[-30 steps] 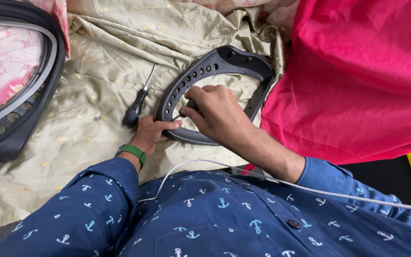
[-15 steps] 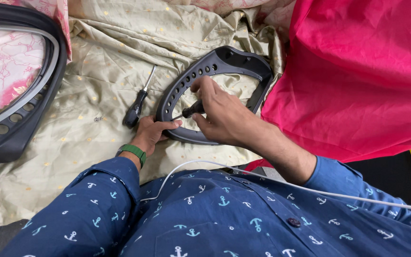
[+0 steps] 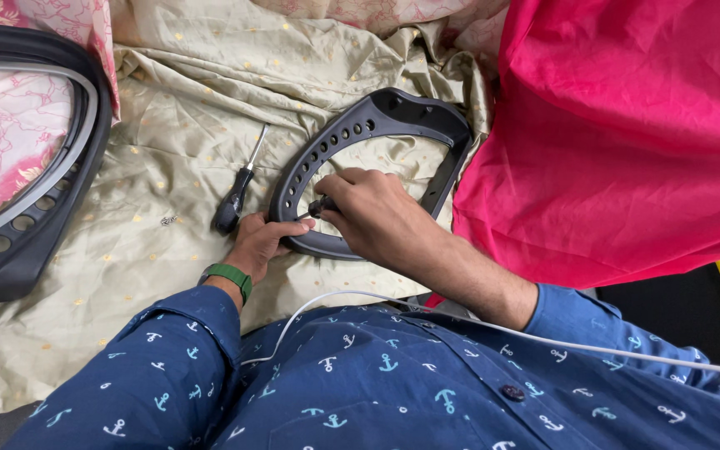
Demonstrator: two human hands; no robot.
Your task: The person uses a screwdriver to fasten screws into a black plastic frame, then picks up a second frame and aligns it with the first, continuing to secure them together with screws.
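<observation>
- My right hand point(image 3: 368, 208) is closed around a small dark-handled tool point(image 3: 320, 205), its tip pointing at the near-left inner edge of the dark plastic frame point(image 3: 377, 117).
- My left hand point(image 3: 262, 242) is clamped on the near-left rim of that frame, thumb lying on top, pinning it down just below the tool tip.
- The frame is a rounded D-shaped ring with a row of holes along its left arc; it lies flat on the beige gold-dotted cloth point(image 3: 160, 150), which shows through its open middle.
- A black-handled screwdriver point(image 3: 239, 187) lies loose on the cloth just left of the frame, shaft pointing away from me, touched by neither hand.
- Well to the left of the frame sits a larger dark frame point(image 3: 18, 242) with a grey inner strip, resting over pink patterned fabric point(image 3: 10, 125).
- A bright pink cloth point(image 3: 627, 133) is heaped right up against the frame's right side and covers that edge of the work area.
- A green wristband point(image 3: 228, 277) sits on my left wrist, nearer me than the frame.
- A white cable point(image 3: 543, 340) runs across my blue anchor-print shirt point(image 3: 393, 392), below the frame.
</observation>
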